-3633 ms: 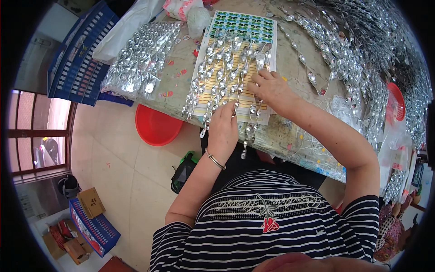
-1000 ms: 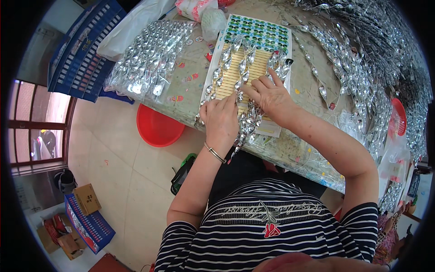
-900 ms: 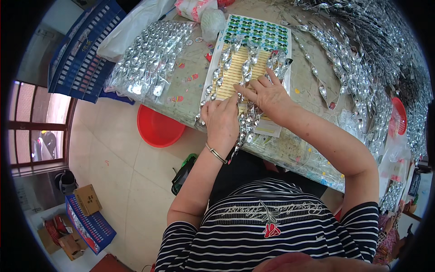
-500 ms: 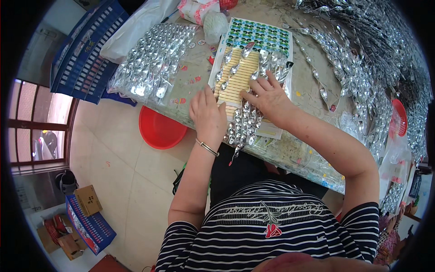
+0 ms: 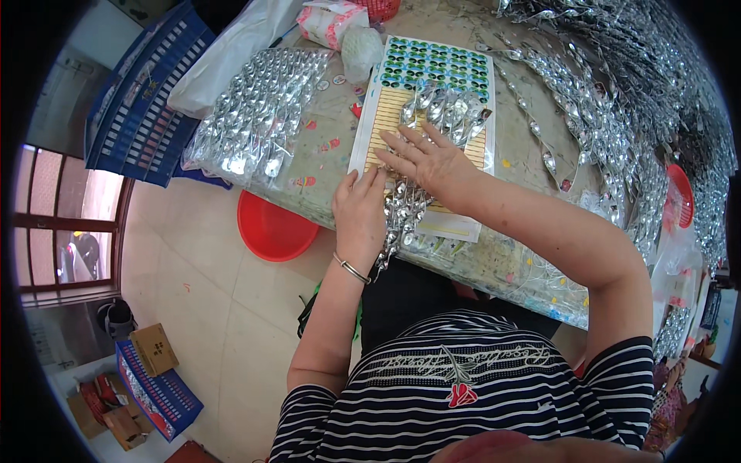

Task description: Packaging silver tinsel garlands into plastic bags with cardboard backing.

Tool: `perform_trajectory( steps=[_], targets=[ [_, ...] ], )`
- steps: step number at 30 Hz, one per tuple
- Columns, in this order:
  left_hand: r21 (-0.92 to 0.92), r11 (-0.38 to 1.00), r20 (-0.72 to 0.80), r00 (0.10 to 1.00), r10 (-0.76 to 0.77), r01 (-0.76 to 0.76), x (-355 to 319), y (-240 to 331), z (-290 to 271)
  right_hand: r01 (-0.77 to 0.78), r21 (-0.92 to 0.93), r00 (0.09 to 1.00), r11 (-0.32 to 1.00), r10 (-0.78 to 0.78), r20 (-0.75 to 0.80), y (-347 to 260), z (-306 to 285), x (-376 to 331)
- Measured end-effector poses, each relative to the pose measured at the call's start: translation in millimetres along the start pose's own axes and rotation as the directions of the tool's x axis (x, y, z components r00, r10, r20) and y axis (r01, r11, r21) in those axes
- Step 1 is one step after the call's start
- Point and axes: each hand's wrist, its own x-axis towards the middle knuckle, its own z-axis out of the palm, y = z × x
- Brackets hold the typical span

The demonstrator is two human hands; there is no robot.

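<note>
A bundle of silver twisted foil strips (image 5: 446, 108) lies across a sheet with beige bands (image 5: 388, 116) and rows of green oval stickers (image 5: 438, 65). My right hand (image 5: 434, 166) rests over the bundle's middle, its fingers spread and slightly bent. Close by on the left, my left hand (image 5: 360, 216) has its fingers drawn together at the bundle's left side, where the fingertips meet the strips; its thumb is hidden. Lower strip ends (image 5: 403, 212) hang between my hands toward the table's front edge. A metal bangle (image 5: 352, 268) circles my left wrist.
Bagged silver spirals (image 5: 258, 100) lie left on the table (image 5: 332, 158). A large heap of silver strands (image 5: 610, 85) fills the right side. A red basin (image 5: 274, 228) stands below the table's edge, a blue crate (image 5: 143, 100) at the far left. A tissue pack (image 5: 332, 23) lies behind.
The strips, spread over the sheet before, are now bunched closer together, their lower ends shifted left. My right hand has moved left and flattened over them. The left hand's fingers have drawn in.
</note>
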Motion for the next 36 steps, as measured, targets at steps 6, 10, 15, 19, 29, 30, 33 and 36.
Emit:
perform_trajectory(
  steps=[6, 10, 15, 19, 29, 30, 33, 36],
  targets=[
    [-0.209, 0.978, 0.057, 0.998, 0.018, -0.006, -5, -3, -12, 0.004, -0.075, 0.998, 0.997, 0.001, 0.058, -2, -3, 4],
    [-0.308, 0.949, -0.028, 0.996, -0.083, 0.071, -15, -12, -21, 0.054, -0.141, 0.996, 0.989, -0.042, 0.082, -3, -14, 7],
    [-0.299, 0.925, -0.111, 0.954, -0.278, 0.235, -44, -25, -38, 0.091, -0.061, 0.996, 0.994, -0.090, 0.026, 6, -4, 1],
    [-0.445, 0.829, -0.129, 0.892, -0.433, 0.339, -68, -31, -53, 0.069, 0.034, 0.998, 0.997, -0.069, -0.001, 5, 2, -5],
    [-0.500, 0.758, -0.067, 0.854, -0.515, 0.418, -99, -21, -64, 0.019, 0.130, 1.000, 0.991, -0.017, -0.013, 6, 0, -10],
    [-0.518, 0.748, -0.073, 0.850, -0.522, 0.414, -100, -21, -65, -0.009, 0.177, 1.000, 0.984, 0.008, 0.005, 6, -1, -11],
    [-0.543, 0.735, -0.104, 0.836, -0.538, 0.406, -103, -19, -69, -0.077, 0.233, 0.997, 0.969, 0.076, 0.012, 7, -6, -14],
    [-0.512, 0.770, -0.160, 0.839, -0.520, 0.380, -102, -15, -72, -0.154, 0.247, 0.982, 0.957, 0.176, -0.070, 15, -19, -17]
  ],
)
